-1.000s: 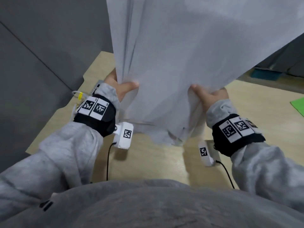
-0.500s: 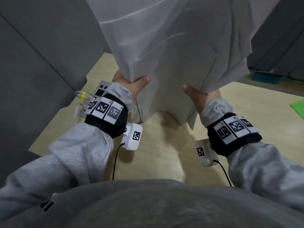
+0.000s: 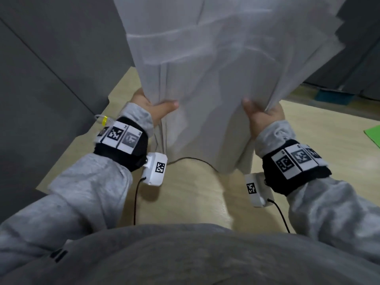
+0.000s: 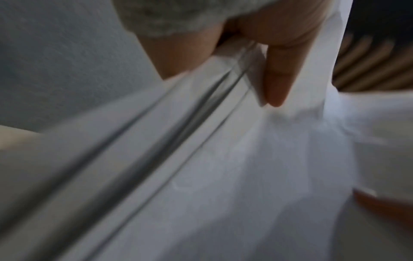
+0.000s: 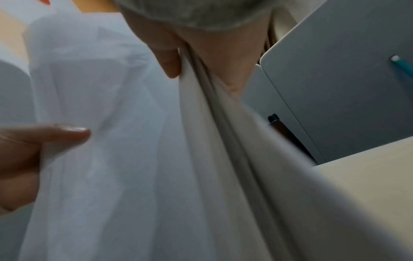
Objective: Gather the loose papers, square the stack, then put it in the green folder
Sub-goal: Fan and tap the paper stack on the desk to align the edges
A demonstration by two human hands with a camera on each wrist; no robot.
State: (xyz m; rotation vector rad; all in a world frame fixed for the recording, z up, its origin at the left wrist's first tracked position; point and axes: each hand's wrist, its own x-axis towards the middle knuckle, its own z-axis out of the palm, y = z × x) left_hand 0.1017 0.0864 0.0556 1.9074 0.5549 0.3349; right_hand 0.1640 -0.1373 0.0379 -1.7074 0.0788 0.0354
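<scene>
A loose stack of white papers (image 3: 216, 79) stands upright in front of me, its sheets uneven and splayed. My left hand (image 3: 156, 108) grips its left side, thumb across the front sheet, and my right hand (image 3: 261, 114) grips its right side the same way. The bottom edge hangs just above the wooden table (image 3: 185, 202). In the left wrist view the papers (image 4: 201, 167) run past the thumb (image 4: 281, 76); in the right wrist view the sheets (image 5: 134, 141) are pinched at the thumb (image 5: 170, 60). A corner of the green folder (image 3: 373, 134) shows at the far right.
Grey partition walls (image 3: 51, 68) close in the table on the left and behind. A teal object (image 3: 333, 96) lies at the back right. A thin black cable (image 3: 195, 160) runs on the table under the papers. A pen (image 5: 288, 134) shows beside a grey panel.
The stack has been lifted and lowered again, its bottom edge closer to the table, and the sheets have shifted. Both hands keep their grip on its sides.
</scene>
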